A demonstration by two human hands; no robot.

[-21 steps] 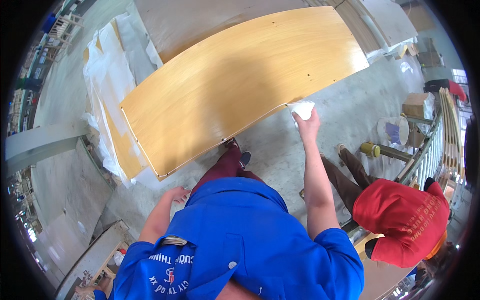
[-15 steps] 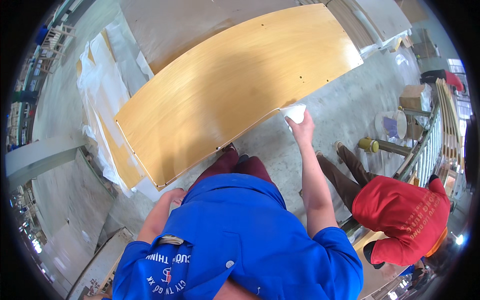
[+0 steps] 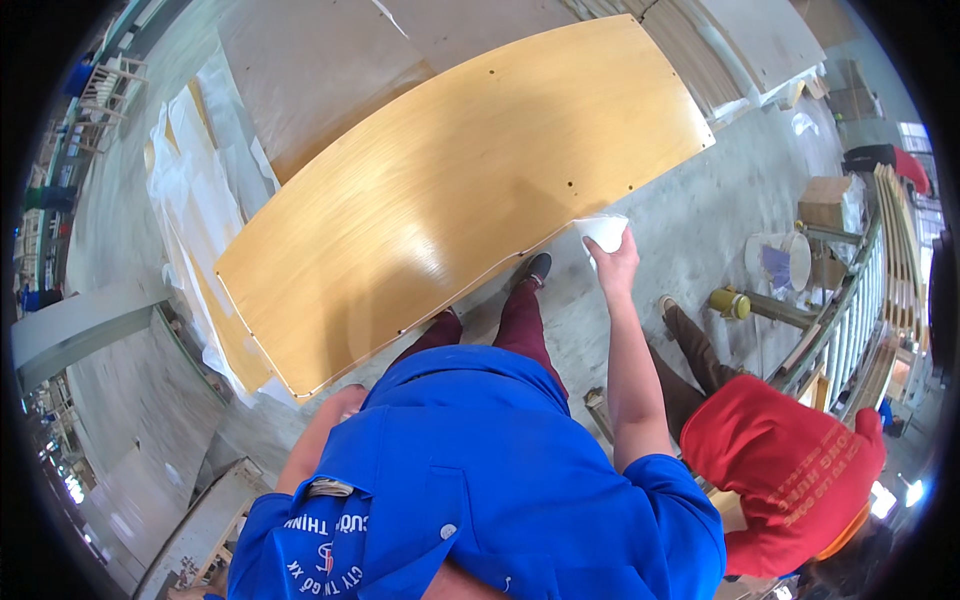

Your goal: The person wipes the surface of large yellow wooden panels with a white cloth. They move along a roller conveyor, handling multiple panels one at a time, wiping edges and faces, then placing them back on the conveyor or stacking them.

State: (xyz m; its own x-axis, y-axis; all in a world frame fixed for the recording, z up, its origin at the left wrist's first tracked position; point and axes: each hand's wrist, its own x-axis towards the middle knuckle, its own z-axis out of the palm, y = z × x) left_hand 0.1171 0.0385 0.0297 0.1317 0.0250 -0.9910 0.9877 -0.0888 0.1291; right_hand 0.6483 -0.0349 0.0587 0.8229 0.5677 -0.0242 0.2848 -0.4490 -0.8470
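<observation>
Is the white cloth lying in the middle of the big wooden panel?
No, the white cloth is held in the right hand at the near edge of the curved wooden panel, not at its middle.

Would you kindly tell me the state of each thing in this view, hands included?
Curved wooden panel: lying flat, glossy face up, bare.
White cloth: bunched in the right hand, at the panel's near edge.
Right hand: arm stretched out, grip closed on the cloth.
Left hand: mostly hidden behind the blue jacket, state unclear.
White sheet: crumpled, spread under the panel's left end.
Person in red shirt: bent low, on the right.
</observation>
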